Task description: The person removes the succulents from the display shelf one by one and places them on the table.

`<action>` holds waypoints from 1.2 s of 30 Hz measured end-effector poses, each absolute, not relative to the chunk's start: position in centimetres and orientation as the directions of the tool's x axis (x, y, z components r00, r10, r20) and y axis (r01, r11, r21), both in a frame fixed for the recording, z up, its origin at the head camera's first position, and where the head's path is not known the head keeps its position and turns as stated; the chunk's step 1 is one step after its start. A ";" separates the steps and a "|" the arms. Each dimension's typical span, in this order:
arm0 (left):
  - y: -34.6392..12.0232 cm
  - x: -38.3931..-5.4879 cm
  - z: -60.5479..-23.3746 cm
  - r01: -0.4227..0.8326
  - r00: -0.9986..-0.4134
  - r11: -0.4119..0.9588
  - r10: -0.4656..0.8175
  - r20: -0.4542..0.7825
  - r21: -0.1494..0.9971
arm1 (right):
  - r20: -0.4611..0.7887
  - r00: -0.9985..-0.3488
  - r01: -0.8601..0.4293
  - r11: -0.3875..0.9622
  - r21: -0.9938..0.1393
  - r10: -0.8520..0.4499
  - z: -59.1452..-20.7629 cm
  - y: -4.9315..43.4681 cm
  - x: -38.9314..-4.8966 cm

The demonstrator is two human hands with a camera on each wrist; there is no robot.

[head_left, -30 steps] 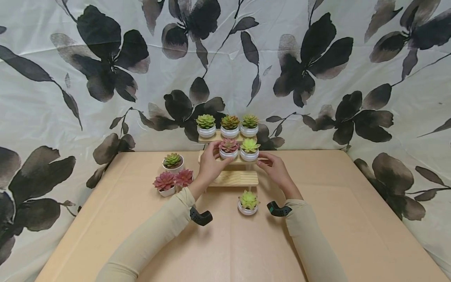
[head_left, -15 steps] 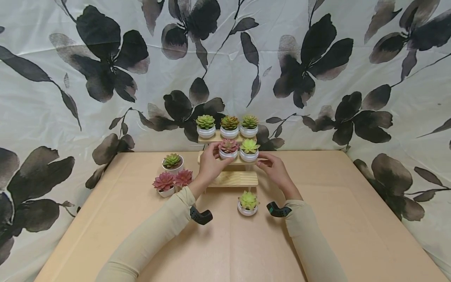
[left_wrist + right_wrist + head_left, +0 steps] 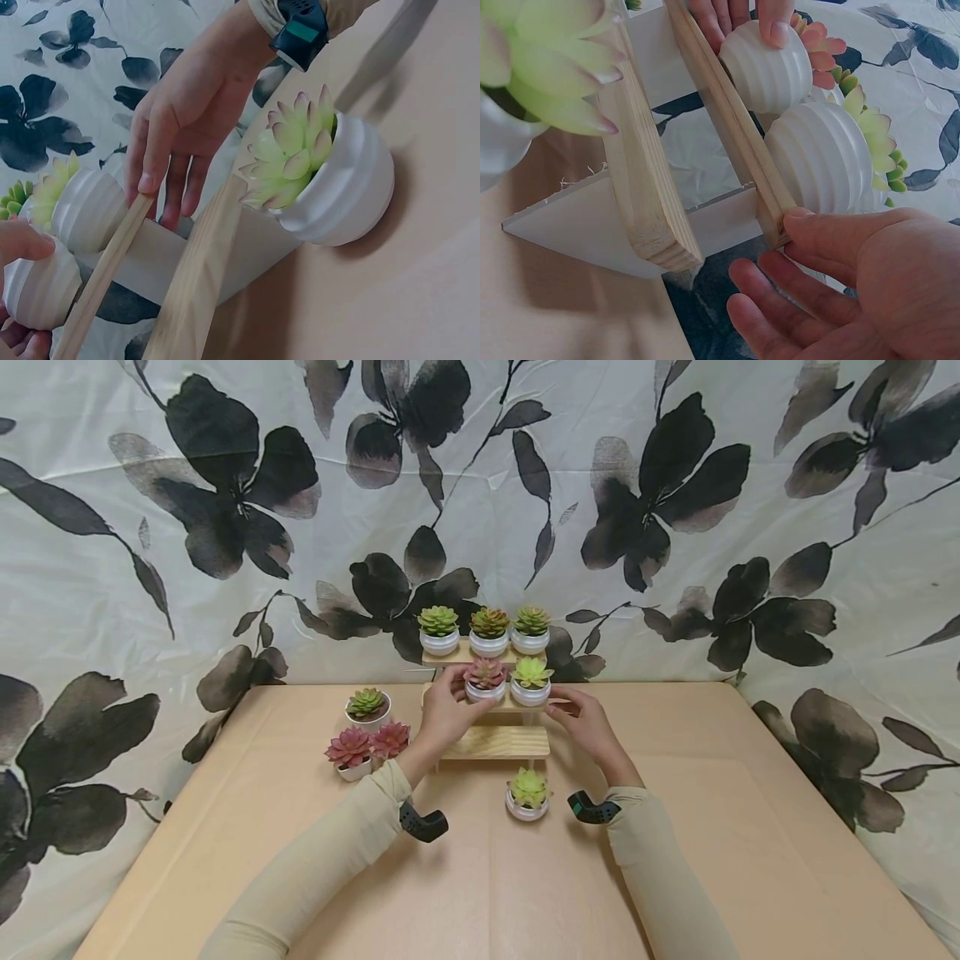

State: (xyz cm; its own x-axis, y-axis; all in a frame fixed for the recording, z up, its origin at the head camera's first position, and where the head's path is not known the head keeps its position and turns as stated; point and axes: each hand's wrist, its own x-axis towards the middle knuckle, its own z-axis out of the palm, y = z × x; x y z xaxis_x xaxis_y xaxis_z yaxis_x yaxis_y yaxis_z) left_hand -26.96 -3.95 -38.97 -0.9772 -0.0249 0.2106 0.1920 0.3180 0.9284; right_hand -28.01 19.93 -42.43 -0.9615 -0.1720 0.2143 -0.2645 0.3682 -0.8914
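My left hand (image 3: 447, 714) grips the white pot of a pink succulent (image 3: 484, 677) on the middle tier of a wooden stepped stand (image 3: 498, 742). In the right wrist view its thumb and fingers hold the ribbed pot (image 3: 769, 67). My right hand (image 3: 583, 718) pinches the right end of that tier, thumb on top and fingertips beneath, as the right wrist view shows. Right beside the pink succulent stands a yellow-green succulent (image 3: 532, 678), close to my right fingertips. Another yellow-green succulent (image 3: 528, 793) sits on the table in front of the stand.
Three green succulents in white pots, one reddish in the centre (image 3: 489, 631), line the top tier. Left of the stand, a green succulent (image 3: 367, 710) and two pink ones (image 3: 349, 750) stand on the table (image 3: 712, 827). A floral cloth (image 3: 510, 518) hangs behind.
My left hand has shifted slightly left with the pink succulent, widening the gap to the yellow-green one beside it. My right hand stays at the tier's end.
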 end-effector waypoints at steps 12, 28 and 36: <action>-4.6 -26.0 -39.0 0.184 -0.982 0.302 0.010 0.190 0.935 | 0.192 -0.966 -0.248 0.398 -0.883 -0.175 -39.4 19.0 -25.3; -5.2 -24.4 -39.2 0.216 -0.975 0.369 0.039 0.217 0.904 | 0.188 -0.968 -0.240 0.387 -0.890 -0.168 -39.6 19.0 -25.5; -5.5 -24.0 -39.3 0.202 -0.979 0.368 0.052 0.196 0.908 | 0.192 -0.967 -0.244 0.388 -0.889 -0.168 -39.5 19.0 -25.5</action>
